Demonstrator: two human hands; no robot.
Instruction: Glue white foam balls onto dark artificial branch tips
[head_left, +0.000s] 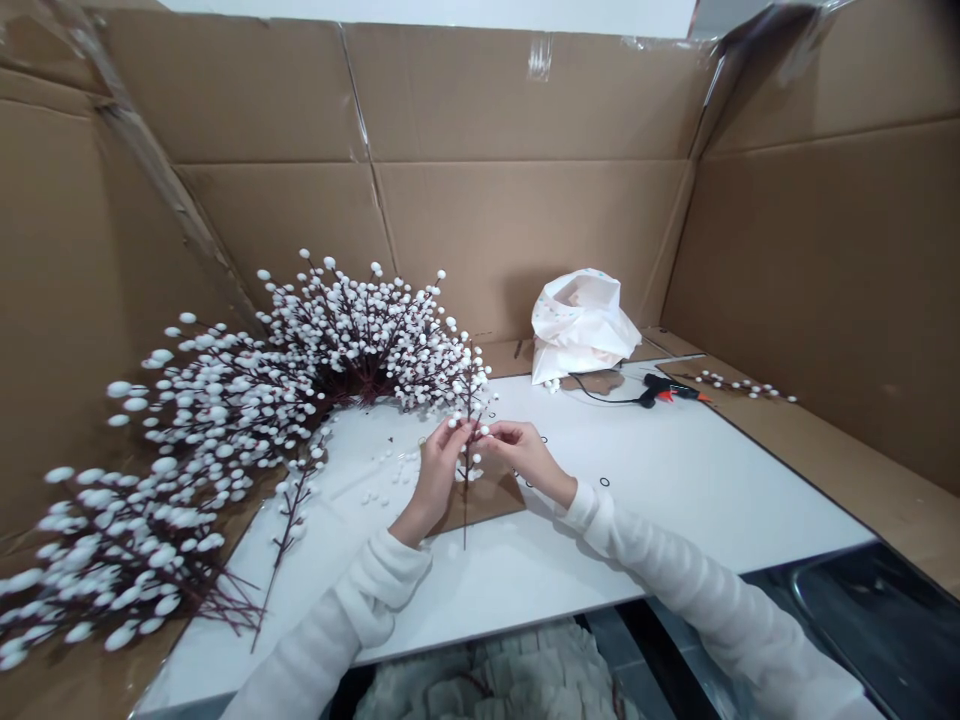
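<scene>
My left hand (441, 472) and my right hand (521, 455) meet around a thin dark stem of a white berry sprig (465, 510), which stands nearly upright. Fingers of both hands pinch it near its white berries, and they hide part of the stem. Below the hands lies a small piece of brown cardboard (484, 503). Left of my left hand, loose white berries (382, 482) are scattered on a white board (637, 510). A large heap of dark-stemmed white berry sprays (225, 430) spreads further left.
A black and orange hot glue gun (664, 390) with its cord and a crumpled white plastic bag (581, 325) lie at the board's far edge. Another berry spray (742, 385) rests on cardboard to the right. Cardboard walls (525, 230) rise behind and beside the board.
</scene>
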